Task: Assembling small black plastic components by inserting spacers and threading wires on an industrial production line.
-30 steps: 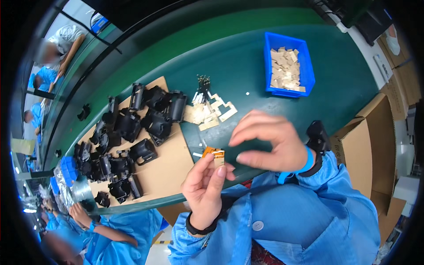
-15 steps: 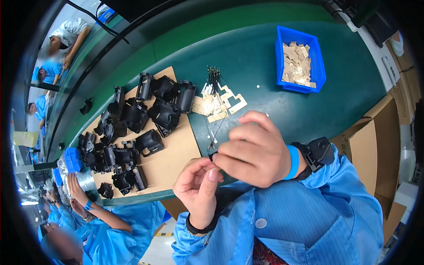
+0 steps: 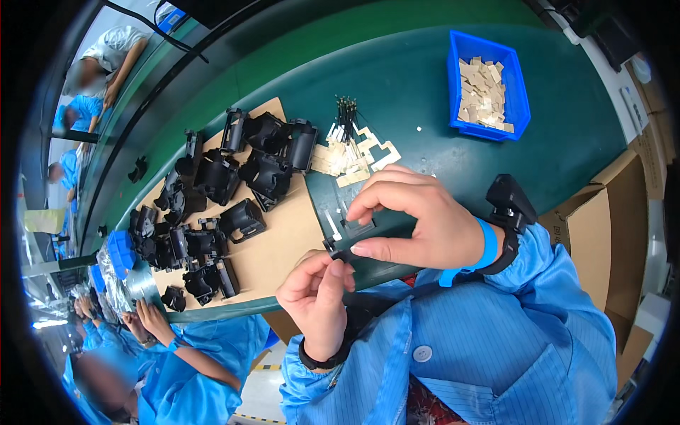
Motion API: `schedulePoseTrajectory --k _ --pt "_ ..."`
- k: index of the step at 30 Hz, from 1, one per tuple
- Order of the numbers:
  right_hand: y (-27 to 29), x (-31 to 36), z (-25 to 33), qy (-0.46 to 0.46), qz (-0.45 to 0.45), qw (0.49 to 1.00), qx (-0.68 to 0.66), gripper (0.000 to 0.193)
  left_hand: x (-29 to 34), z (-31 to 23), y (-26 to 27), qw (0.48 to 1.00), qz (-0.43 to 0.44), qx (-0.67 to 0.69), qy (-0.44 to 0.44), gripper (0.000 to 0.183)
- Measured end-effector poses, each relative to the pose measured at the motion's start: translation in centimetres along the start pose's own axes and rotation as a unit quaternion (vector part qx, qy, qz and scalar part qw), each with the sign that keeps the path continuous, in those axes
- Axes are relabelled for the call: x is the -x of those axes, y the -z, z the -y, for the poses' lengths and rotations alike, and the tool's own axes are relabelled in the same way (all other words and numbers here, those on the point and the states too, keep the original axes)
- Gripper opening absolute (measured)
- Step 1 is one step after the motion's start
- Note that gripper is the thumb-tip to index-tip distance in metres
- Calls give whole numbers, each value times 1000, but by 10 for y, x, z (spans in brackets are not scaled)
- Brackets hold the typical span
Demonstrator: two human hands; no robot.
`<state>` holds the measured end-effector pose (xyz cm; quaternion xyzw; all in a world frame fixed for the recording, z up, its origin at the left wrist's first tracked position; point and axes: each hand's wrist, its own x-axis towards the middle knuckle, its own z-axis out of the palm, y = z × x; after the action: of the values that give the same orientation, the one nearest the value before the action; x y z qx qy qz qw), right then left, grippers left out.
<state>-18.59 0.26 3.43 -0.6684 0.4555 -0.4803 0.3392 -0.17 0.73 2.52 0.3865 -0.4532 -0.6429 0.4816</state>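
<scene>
My left hand (image 3: 315, 301) pinches a small black part (image 3: 341, 253) between thumb and fingers, close to the table's near edge. A narrow white strip (image 3: 333, 224) stands up beside that part; whether the two are joined I cannot tell. Just right of it my right hand (image 3: 425, 219) is open, thumb and fingers spread apart, with the thumb tip close to the black part. Beyond the hands lies a pile of cream flat pieces (image 3: 350, 159) with thin black leads (image 3: 346, 110) fanning out at its far end.
Several black plastic housings (image 3: 265, 173) crowd a brown cardboard sheet (image 3: 290, 227) on the left. A blue bin (image 3: 525, 106) of beige pieces (image 3: 485, 95) stands at the far right of the green table (image 3: 567, 92). An open carton (image 3: 591, 241) is at right; a co-worker (image 3: 205, 361) sits at left.
My right hand has opened and drawn its fingers away from the small black part. The left hand still pinches it, and the white strip now shows clearly.
</scene>
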Motion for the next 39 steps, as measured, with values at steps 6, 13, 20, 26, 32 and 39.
schedulePoseTrajectory --k 6,13,20,26,32,39 --pt "-4 0 -10 -145 79 963 -214 21 0 2 1 997 14 -62 -38 7" --pt "-14 4 -10 -152 54 946 -281 16 0 6 4 990 32 -111 -80 7" --pt "-17 4 -3 -136 16 975 -178 12 1 6 4 995 11 -94 -34 9" --pt "-29 4 -4 150 -118 974 119 11 -1 5 4 989 35 98 109 17" --pt "-34 1 -4 193 -140 952 193 14 -8 -6 11 971 58 156 169 26" --pt "-18 -8 -6 110 -178 971 114 11 -46 -29 70 649 -29 -721 -243 35"
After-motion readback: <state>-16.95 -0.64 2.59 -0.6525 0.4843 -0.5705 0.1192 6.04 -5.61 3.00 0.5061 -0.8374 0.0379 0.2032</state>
